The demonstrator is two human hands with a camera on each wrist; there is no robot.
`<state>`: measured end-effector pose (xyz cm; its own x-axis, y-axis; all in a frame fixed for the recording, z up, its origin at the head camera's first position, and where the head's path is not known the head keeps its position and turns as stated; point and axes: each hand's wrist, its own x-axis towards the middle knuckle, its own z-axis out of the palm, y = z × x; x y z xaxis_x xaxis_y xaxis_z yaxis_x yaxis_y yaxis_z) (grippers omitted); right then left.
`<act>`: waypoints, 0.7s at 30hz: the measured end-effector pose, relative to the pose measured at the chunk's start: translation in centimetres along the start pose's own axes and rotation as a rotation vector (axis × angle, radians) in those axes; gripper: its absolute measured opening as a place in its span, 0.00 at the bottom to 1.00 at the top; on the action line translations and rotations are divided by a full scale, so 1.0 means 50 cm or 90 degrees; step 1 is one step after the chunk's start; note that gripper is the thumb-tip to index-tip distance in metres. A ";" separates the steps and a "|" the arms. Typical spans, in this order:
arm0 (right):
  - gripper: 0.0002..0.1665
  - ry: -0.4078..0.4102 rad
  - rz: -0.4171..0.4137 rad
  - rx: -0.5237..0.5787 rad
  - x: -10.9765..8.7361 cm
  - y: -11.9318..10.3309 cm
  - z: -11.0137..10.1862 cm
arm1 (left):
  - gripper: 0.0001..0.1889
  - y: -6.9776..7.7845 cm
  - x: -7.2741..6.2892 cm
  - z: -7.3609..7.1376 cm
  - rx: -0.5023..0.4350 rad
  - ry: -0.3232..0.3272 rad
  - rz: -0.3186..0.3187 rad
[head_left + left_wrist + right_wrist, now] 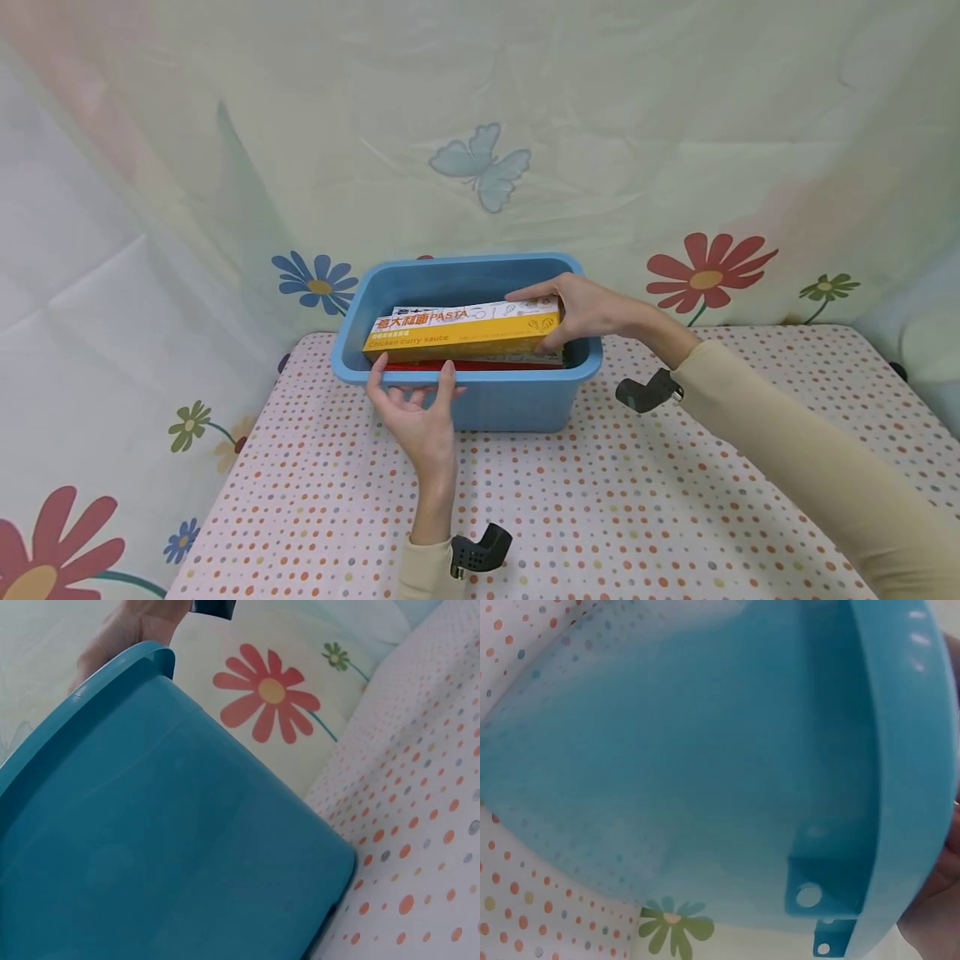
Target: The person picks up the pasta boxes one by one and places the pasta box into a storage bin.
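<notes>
A yellow and white pasta box [465,332], printed with "Chicken curry sauce", lies slightly tilted inside the top of a blue plastic bin [517,404]. My right hand [588,307] grips its right end, thumb on the near side and fingers over the far edge. At the bin's front rim is my left hand [416,417]; its thumb and one finger reach over the rim near the box's left corner, and the other fingers curl under the rim outside. Under and behind the yellow box, parts of other boxes show, one with a red side [480,366].
The bin stands on a dotted tablecloth [315,500], against a pale curtain [600,125] with flowers and a butterfly. Each wrist carries a black camera mount [482,552]. Both wrist views show mostly the bin's outer wall [172,825].
</notes>
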<state>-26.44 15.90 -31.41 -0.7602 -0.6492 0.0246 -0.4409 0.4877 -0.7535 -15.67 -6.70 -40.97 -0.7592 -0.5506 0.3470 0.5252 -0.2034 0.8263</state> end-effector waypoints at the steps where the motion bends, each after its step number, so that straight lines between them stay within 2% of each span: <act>1: 0.46 -0.002 0.000 -0.003 0.000 0.002 0.000 | 0.43 0.000 0.000 0.000 0.001 -0.001 0.000; 18: 0.47 -0.026 -0.020 0.013 0.005 0.019 -0.010 | 0.45 0.001 0.001 0.000 0.009 -0.006 -0.008; 21: 0.46 -0.030 -0.034 0.050 0.005 0.022 -0.010 | 0.45 0.000 0.001 -0.002 0.011 -0.001 -0.010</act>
<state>-27.37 16.54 -31.93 -0.7125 -0.7007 0.0368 -0.4398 0.4051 -0.8015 -15.66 -6.82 -41.01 -0.7686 -0.5455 0.3343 0.5060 -0.1985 0.8394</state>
